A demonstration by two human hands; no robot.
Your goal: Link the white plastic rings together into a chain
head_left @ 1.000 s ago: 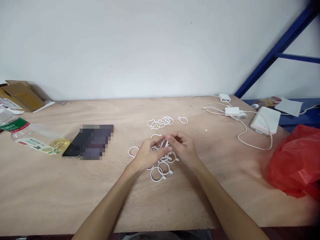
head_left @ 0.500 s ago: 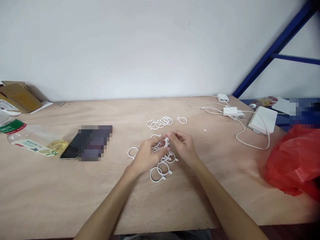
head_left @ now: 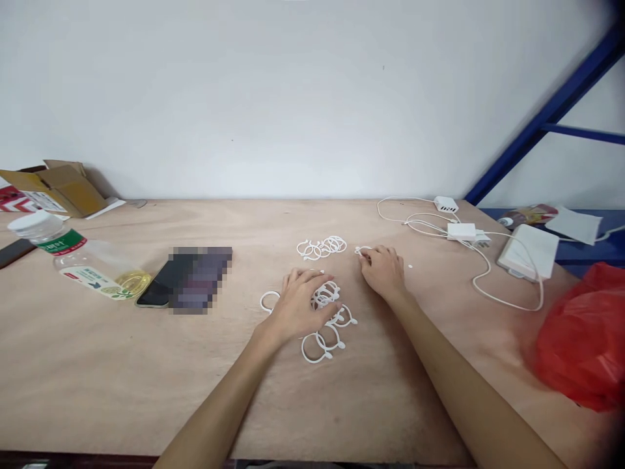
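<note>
Several thin white plastic rings, each with a small tab, lie in a loose pile [head_left: 328,296] on the wooden table. My left hand [head_left: 300,306] rests over the pile's left side, thumb and fingers apart, with rings in the gap between them. Beyond it to the right, my right hand [head_left: 383,268] is low over the table, its fingertips closed at a white ring [head_left: 361,250] that they partly cover. A second group of white rings [head_left: 322,247] lies farther back. Two overlapping rings [head_left: 314,348] are nearest to me, and a single ring [head_left: 268,300] shows left of my left hand.
On the left are a tilted clear bottle [head_left: 73,254], a phone [head_left: 159,283] and a cardboard box [head_left: 68,189]. White chargers and cables [head_left: 461,231], a white box-shaped device [head_left: 530,251] and a red plastic bag [head_left: 586,339] occupy the right. A wall [head_left: 303,98] closes the back.
My hands, which were together at a ring over the pile, are apart. My right hand has moved right, to the separate ring; my left has lowered and spread its fingers. The view has shifted slightly.
</note>
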